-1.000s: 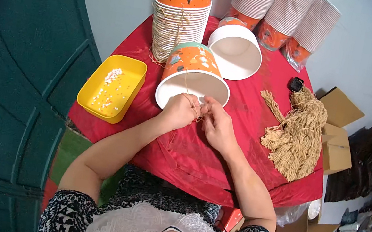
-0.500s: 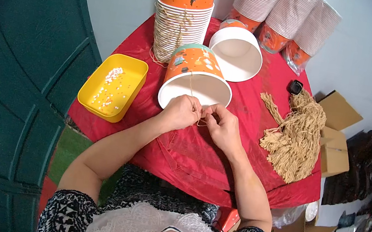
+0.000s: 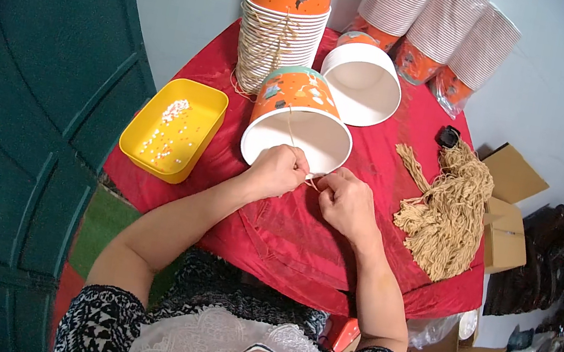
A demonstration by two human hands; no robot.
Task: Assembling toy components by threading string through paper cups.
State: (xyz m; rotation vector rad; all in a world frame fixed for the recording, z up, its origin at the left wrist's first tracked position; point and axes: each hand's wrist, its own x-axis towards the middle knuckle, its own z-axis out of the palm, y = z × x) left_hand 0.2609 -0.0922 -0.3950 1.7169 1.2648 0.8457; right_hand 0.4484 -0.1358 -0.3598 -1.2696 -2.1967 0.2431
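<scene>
An orange paper bucket (image 3: 298,93) with animal pictures lies on its side, its white rim and inside facing me. A thin tan cord (image 3: 292,127) runs from its upper wall down across the opening to my hands. My left hand (image 3: 280,170) is closed in a pinch on the cord, just in front of the lower rim. Close to its right, my right hand (image 3: 350,201) pinches the cord too, with a small loop showing between the two hands. Fingertips partly hide the cord's end.
A yellow tray (image 3: 209,141) with small white and orange pieces stands left. Behind are a tall stack of buckets (image 3: 281,34), another tipped bucket (image 3: 368,86) and wrapped bucket stacks (image 3: 446,21). A bundle of tan cords (image 3: 446,218) lies right on the red cloth (image 3: 299,253); cardboard boxes (image 3: 507,232) stand beyond.
My right hand has moved slightly right and down, away from the left, drawing the cord between them. My left hand and the bucket stay nearly in place.
</scene>
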